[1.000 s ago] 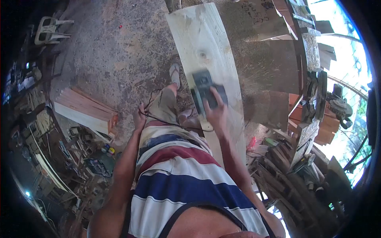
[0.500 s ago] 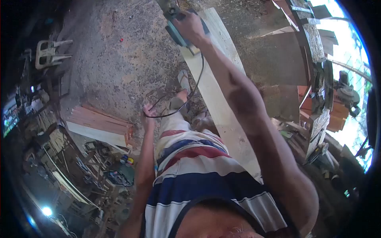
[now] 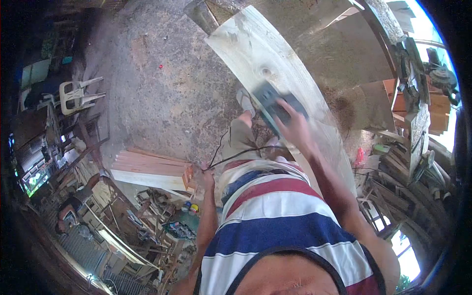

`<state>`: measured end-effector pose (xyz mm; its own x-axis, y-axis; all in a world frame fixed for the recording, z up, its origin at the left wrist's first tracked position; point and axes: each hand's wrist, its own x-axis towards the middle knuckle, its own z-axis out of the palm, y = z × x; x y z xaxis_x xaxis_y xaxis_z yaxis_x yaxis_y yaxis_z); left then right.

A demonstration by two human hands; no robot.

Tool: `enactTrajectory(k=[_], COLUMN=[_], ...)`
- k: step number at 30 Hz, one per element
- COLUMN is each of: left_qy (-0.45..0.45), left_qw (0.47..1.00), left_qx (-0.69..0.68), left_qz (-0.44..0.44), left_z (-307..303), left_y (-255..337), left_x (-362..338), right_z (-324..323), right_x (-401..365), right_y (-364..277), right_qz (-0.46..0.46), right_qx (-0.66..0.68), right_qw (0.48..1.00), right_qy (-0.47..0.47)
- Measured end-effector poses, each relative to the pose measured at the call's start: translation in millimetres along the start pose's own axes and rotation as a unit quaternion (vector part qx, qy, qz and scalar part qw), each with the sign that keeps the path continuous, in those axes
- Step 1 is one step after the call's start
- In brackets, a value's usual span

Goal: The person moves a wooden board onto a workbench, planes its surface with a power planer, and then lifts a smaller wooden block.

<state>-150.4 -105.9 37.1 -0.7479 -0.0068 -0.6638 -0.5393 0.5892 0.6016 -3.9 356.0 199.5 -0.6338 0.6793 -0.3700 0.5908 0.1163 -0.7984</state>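
My right hand grips the handle of a teal and dark power tool, which looks like an electric planer. It is blurred by motion and rests on a long, pale wooden board. The board runs from the top middle down along my right side, with a round knot on its surface. Low at my left side, my left hand has its fingers closed around the black power cord. The cord loops across in front of my legs towards the tool.
Left of my legs lies a stack of cut boards. A pale plastic chair lies tipped at the far left. Scrap wood and tools clutter the lower left. Plywood sheets and timber line the right.
My right hand has drawn the planer back along the board, from its far end to near my body. The left hand stays low with the cord. My view has shifted.
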Motion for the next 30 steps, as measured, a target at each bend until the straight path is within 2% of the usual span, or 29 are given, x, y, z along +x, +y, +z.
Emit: enactTrajectory(k=[2,3,5,6,9,13,16,18,20,21,23,28,30], left_qy=[-0.007,-0.013,-0.031,-0.04,-0.08,-0.105,-0.085,-0.096,-0.105,-0.094,-0.076,-0.051,-0.055], left_qw=[0.998,0.995,0.997,0.998,0.994,0.992,0.995,0.989,0.98,0.986,0.991,0.997,0.992], left_qx=[0.061,0.093,0.062,0.046,0.043,0.028,-0.046,-0.094,-0.162,-0.123,-0.042,-0.038,-0.052], left_qz=[-0.012,-0.02,0.015,0.031,0.063,0.071,0.037,0.054,0.051,0.069,0.099,0.036,0.101], left_z=[-2,-2,5,11,26,40,38,32,27,26,25,24,16], left_y=[13,18,18,18,33,82,83,89,69,67,99,91,23], left_x=[-9,-11,-2,4,16,34,75,87,117,117,86,74,107], right_z=[-7,-4,-5,-2,9,43,59,74,90,96,110,116,110], right_x=[-62,-69,-74,-66,-1,105,168,206,242,259,288,325,313], right_y=[45,50,51,52,-7,-59,-108,-125,-138,-144,-153,-181,-175], right_qz=[0.009,-0.012,-0.054,-0.025,0.029,-0.016,-0.022,-0.035,-0.048,-0.054,-0.068,-0.081,-0.081], right_qx=[0.001,0.0,-0.008,-0.022,-0.041,-0.044,-0.071,-0.058,-0.039,-0.025,-0.015,-0.018,-0.01], right_qw=[1.0,1.0,0.996,0.998,0.999,0.999,0.997,0.998,0.998,0.998,0.997,0.996,0.996], right_qy=[0.011,0.027,0.064,0.049,0.008,-0.001,-0.019,-0.002,0.007,0.01,0.023,0.023,0.023])
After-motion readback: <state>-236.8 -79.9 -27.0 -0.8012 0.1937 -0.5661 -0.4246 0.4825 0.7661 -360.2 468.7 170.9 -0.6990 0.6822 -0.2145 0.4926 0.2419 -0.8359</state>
